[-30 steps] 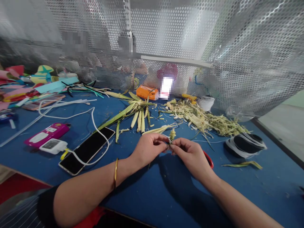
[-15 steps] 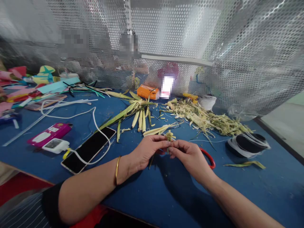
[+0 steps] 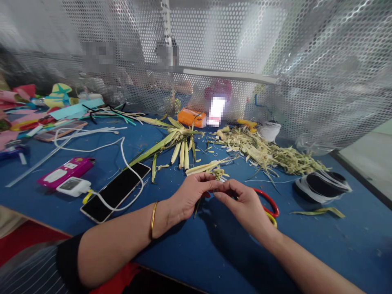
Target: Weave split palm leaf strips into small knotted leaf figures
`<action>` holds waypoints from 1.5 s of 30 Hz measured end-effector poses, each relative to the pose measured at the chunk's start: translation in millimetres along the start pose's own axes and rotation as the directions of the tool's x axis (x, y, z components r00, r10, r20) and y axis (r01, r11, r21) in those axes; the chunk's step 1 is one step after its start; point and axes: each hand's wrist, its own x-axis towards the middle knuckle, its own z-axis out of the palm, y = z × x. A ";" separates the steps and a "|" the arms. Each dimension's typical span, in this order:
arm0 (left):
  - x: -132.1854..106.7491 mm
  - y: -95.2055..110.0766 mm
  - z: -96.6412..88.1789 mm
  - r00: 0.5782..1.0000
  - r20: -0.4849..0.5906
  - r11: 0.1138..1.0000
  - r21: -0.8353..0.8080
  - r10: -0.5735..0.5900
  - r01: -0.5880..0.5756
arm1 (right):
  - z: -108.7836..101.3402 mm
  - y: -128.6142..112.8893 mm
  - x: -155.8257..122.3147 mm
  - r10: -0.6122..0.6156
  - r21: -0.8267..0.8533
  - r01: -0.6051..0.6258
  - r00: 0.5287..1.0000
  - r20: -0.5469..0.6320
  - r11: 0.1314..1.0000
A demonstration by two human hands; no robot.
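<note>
Between my hands, low over the blue table, is a small knotted piece of corn husk with a frilly pale-green top. My left hand, with a gold bangle at the wrist, pinches it between thumb and fingers. From the other side my right hand is closed in a pinch against the piece, its fingertips meeting the left ones. Their exact grip is partly hidden. Scissors with red and yellow handles lie under and beside my right hand. Flat husk strips rest just beyond my fingers.
A bunch of husks and a shredded husk heap lie farther back. At right stands a black spool with white thread. On the left are a phone, a white cable, a purple device and coloured scraps. Perforated sheeting rises behind.
My right fingers have shifted slightly up and closer to my left fingertips. The husk piece has tilted a little, and the scissors' yellow handle now shows. The view has shifted slightly.
</note>
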 end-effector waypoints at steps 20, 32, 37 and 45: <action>2.3 3.7 -3.0 1.000 0.019 0.996 0.092 -0.001 -0.001 | -6.7 2.6 0.5 -0.070 -0.228 0.067 0.998 -0.004 0.971; -0.1 2.9 -1.2 0.999 -0.001 0.982 0.183 0.046 -0.045 | 0.5 -0.7 3.4 0.151 0.148 -0.160 0.986 0.068 0.976; -0.7 4.8 -2.3 0.999 0.042 0.991 0.133 0.006 -0.012 | -7.4 -1.0 2.3 0.075 -0.002 -0.075 0.995 0.070 0.997; -0.1 1.1 0.1 0.998 0.039 0.982 0.183 0.050 -0.057 | -1.9 2.2 -3.6 -0.070 -0.314 0.071 0.997 0.012 0.947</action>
